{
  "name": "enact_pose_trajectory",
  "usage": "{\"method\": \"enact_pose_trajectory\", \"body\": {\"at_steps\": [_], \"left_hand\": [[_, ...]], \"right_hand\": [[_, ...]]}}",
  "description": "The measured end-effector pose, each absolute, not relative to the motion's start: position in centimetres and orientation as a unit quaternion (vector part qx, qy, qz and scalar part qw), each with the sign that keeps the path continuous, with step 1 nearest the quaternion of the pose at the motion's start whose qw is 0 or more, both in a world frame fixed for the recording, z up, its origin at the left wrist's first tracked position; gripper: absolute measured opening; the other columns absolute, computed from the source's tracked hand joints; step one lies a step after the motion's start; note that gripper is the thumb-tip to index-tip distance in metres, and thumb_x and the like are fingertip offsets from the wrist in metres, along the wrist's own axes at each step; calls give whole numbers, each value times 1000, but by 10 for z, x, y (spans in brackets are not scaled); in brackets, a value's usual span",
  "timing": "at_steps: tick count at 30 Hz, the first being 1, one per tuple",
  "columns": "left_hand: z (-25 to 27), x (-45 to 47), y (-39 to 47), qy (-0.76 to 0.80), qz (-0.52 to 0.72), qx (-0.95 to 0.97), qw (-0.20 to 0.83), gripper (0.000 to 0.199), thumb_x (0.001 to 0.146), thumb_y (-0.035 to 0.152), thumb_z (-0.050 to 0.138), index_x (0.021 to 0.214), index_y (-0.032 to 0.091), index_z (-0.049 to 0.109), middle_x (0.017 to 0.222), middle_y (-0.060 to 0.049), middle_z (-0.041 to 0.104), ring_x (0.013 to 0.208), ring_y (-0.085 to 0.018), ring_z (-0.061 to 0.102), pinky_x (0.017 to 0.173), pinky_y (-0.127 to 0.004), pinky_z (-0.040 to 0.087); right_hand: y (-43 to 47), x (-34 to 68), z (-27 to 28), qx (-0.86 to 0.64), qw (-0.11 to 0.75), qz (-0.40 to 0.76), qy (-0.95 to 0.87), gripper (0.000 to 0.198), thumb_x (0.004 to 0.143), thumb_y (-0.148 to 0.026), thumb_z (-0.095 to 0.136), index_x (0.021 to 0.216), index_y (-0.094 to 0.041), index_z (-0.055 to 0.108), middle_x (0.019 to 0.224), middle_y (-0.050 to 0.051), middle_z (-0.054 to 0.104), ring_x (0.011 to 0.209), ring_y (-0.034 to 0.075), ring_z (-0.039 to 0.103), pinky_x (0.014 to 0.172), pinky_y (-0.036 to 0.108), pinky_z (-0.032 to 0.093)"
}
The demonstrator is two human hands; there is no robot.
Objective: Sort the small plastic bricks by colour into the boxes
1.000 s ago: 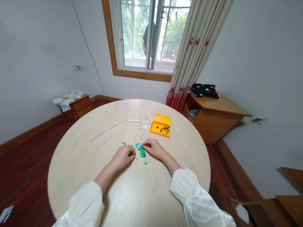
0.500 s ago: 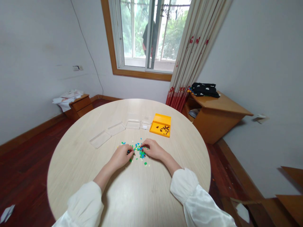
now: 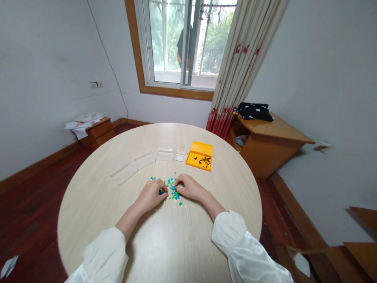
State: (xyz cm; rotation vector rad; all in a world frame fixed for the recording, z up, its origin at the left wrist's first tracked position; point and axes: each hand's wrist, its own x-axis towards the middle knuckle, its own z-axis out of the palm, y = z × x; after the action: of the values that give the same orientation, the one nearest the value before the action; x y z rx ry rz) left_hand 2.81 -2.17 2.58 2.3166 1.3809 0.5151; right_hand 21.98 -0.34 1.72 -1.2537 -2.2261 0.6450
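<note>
Small blue, green and pale yellow building bricks (image 3: 174,194) lie in a loose pile on the round table. At the pile's left edge is my left hand (image 3: 150,193), its fingers curled toward the thumb over a few bricks; anything inside the grip is too small to name. My right hand (image 3: 190,186) reaches in from the other side, thumb and fingertips drawn together at the bricks. What its fingertips hold, if anything, cannot be made out. Behind the hands an open yellow box (image 3: 191,160) has several dark brown pieces (image 3: 205,160) in its front half.
Clear plastic trays (image 3: 124,173) stand in an arc left of the yellow box, with another clear tray (image 3: 165,155) near its middle. Beyond the table (image 3: 165,243) are a wooden desk (image 3: 277,129) with dark cloth, a curtain and a window. A person is partly visible outside.
Both hands have shifted only slightly. My right fingertips have drawn in a little, and some bricks in the pile have moved.
</note>
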Motion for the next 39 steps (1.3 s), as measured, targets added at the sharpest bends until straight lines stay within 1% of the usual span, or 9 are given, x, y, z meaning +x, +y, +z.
{"method": "enact_pose_trajectory", "body": {"at_steps": [9, 13, 16, 20, 25, 30, 32, 35, 39], "left_hand": [[25, 33, -24, 491, 179, 830, 193, 15, 72, 12, 50, 70, 18, 65, 76, -4, 61, 76, -18, 56, 72, -29, 38], [24, 34, -25, 491, 188, 828, 198, 15, 72, 12, 50, 71, 18, 63, 77, -5, 61, 77, -19, 55, 71, -28, 38], [21, 34, -25, 486, 199, 826, 204, 15, 72, 13, 49, 71, 18, 63, 77, -5, 61, 77, -19, 55, 71, -29, 39], [18, 33, -23, 486, 196, 826, 206, 14, 73, 14, 49, 71, 17, 62, 79, -6, 60, 78, -20, 55, 72, -30, 39], [16, 31, -22, 479, 195, 829, 212, 13, 76, 16, 49, 72, 18, 62, 81, -6, 60, 80, -20, 55, 74, -30, 39], [15, 31, -22, 479, 192, 830, 212, 16, 79, 19, 47, 73, 17, 62, 82, -8, 60, 80, -21, 55, 74, -31, 40], [15, 31, -22, 480, 190, 830, 209, 17, 79, 19, 46, 74, 17, 62, 83, -8, 60, 81, -21, 55, 74, -31, 40], [16, 32, -22, 481, 191, 831, 205, 18, 79, 19, 44, 74, 17, 61, 83, -8, 60, 81, -21, 55, 74, -32, 40], [17, 32, -24, 484, 191, 830, 201, 19, 80, 20, 42, 74, 17, 60, 84, -9, 59, 81, -21, 55, 75, -33, 41]], "right_hand": [[-5, 220, 19, -452, 255, 258, -815, 16, 66, -4, 56, 74, -15, 65, 74, 2, 63, 71, 13, 55, 68, 23, 42], [-4, 220, 18, -438, 289, 279, -804, 16, 65, -3, 57, 72, -15, 65, 72, 1, 64, 69, 12, 56, 68, 23, 43], [-2, 221, 15, -426, 333, 304, -784, 19, 66, -4, 56, 78, -14, 66, 76, 2, 65, 71, 12, 57, 69, 24, 44], [3, 225, 13, -434, 388, 305, -754, 19, 73, -12, 54, 87, -14, 67, 80, 4, 64, 73, 13, 56, 71, 26, 45], [18, 240, 11, -481, 503, 312, -646, 14, 72, -21, 56, 78, -15, 67, 78, 4, 66, 73, 14, 58, 70, 28, 46], [34, 264, 10, -533, 644, 333, -436, 22, 65, -30, 64, 79, -13, 67, 69, 4, 66, 60, 13, 59, 54, 24, 47], [38, 272, 9, -531, 691, 346, -348, 24, 64, -28, 66, 83, -12, 66, 71, 5, 67, 61, 13, 62, 51, 22, 48], [41, 280, 9, -490, 737, 392, -252, 24, 64, -21, 66, 87, -13, 64, 80, 6, 68, 75, 14, 66, 60, 22, 54], [42, 282, 8, -460, 747, 426, -220, 22, 64, -15, 64, 86, -14, 63, 85, 5, 67, 84, 14, 66, 69, 23, 56]]}}
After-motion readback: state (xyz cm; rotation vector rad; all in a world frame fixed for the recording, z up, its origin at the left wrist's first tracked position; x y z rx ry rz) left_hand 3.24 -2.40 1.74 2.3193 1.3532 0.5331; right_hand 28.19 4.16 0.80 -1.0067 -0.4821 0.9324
